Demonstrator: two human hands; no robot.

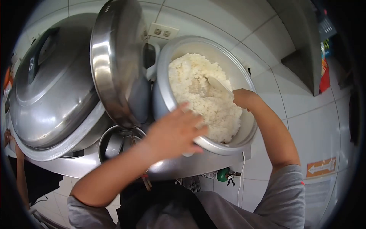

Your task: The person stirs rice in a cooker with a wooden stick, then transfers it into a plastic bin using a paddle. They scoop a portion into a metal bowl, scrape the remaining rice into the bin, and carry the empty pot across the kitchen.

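**Paddle buried in the rice, pot braced**

At far left, a closed cooker [53,91], untouched. Next to it, standing open, the steel lid [114,65] of the pot in use, with a round steel bowl [120,143] below it on the desk [183,168].

Then the left hand [173,131]: blurred, fingers spread and laid flat against the near rim of the rice pot [162,76], pressing rather than gripping. Inside the pot, heaped above the rim, cooked white rice [206,99].

Sunk blade-first into the mound, a white paddle [217,84], clenched at its handle by the right hand [244,98] over the pot's right side.

Judged as mid-scoop or mid-loosening: blade buried, no portion lifted clear yet. Next move probably calling for:
- a levering turn of the right wrist to bring a portion up
- steady counter-pressure on the rim
- care not to spill from so full a heap
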